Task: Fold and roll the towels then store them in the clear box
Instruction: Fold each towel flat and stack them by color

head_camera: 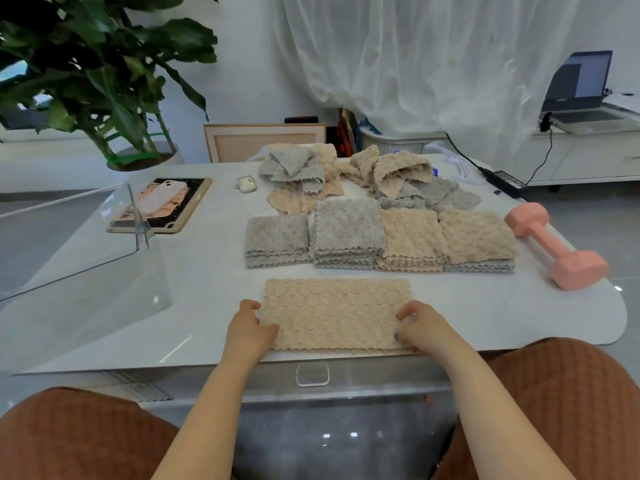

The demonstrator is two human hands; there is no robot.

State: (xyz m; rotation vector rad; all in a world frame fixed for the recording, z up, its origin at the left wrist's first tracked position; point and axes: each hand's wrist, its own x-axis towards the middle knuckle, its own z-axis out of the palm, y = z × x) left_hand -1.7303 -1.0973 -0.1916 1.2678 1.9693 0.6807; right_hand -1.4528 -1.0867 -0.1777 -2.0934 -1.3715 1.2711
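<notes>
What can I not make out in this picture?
All in the head view:
box: left edge cuts it off.
towel: right end hidden under the right hand.
stacks: layers too fine to count.
laptop: screen too small to read.

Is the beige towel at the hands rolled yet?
Not rolled: the beige towel lies flat as a wide strip on the table.

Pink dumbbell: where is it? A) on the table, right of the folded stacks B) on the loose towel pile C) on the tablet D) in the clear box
A: the pink dumbbell lies on the table, right of the folded stacks.
</notes>
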